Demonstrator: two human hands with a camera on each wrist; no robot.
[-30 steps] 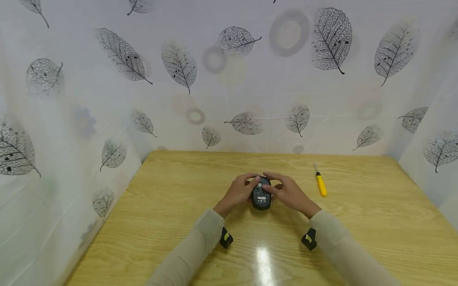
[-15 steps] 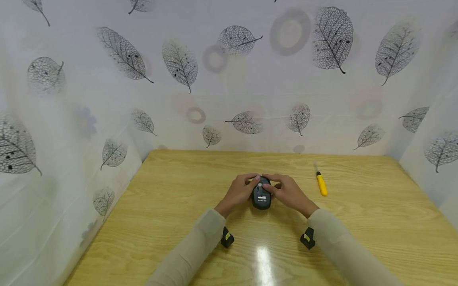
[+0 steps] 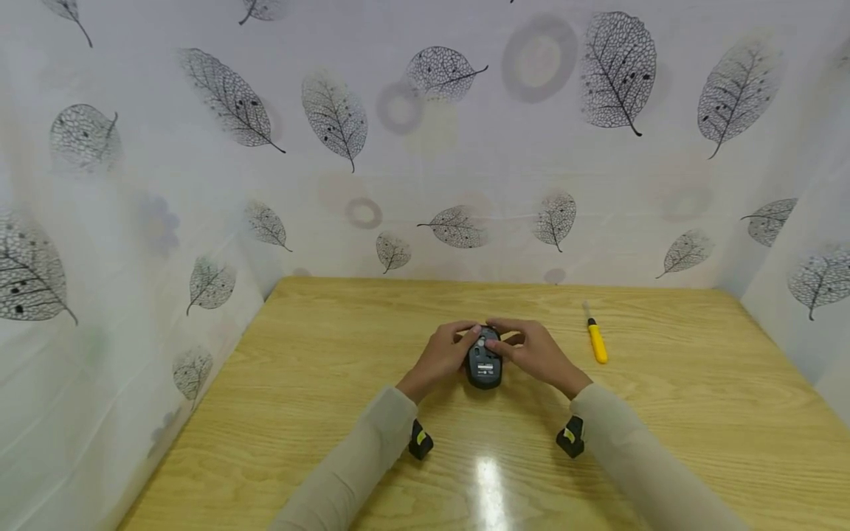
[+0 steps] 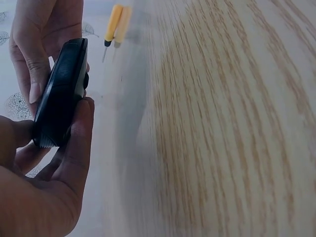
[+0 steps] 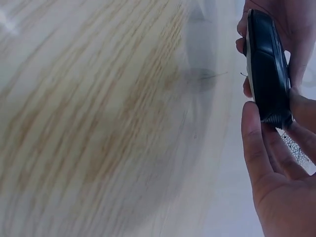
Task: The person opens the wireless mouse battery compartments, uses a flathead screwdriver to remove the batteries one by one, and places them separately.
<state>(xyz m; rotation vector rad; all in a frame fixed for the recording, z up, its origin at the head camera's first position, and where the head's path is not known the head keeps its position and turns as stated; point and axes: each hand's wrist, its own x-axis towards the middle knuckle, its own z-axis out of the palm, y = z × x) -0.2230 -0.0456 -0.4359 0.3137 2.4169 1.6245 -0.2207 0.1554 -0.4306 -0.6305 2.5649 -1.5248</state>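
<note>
A black computer mouse point(image 3: 483, 360) is turned underside up over the middle of the wooden table point(image 3: 319, 383), held between both hands. My left hand point(image 3: 443, 354) grips its left side, thumb lying on the underside near the far end. My right hand point(image 3: 531, 351) grips the right side, thumb also on the underside. In the left wrist view the mouse point(image 4: 61, 94) shows edge-on between the left hand point(image 4: 47, 163) and the other hand's fingers. In the right wrist view the mouse point(image 5: 267, 69) sits upright against the right hand point(image 5: 276, 163).
A small yellow-handled screwdriver point(image 3: 595, 339) lies on the table to the right of the hands; it also shows in the left wrist view point(image 4: 113, 24). Leaf-patterned white walls point(image 3: 425, 147) close the table at back and sides.
Both hands and the mouse have shifted very slightly away from me; the grip looks the same.
</note>
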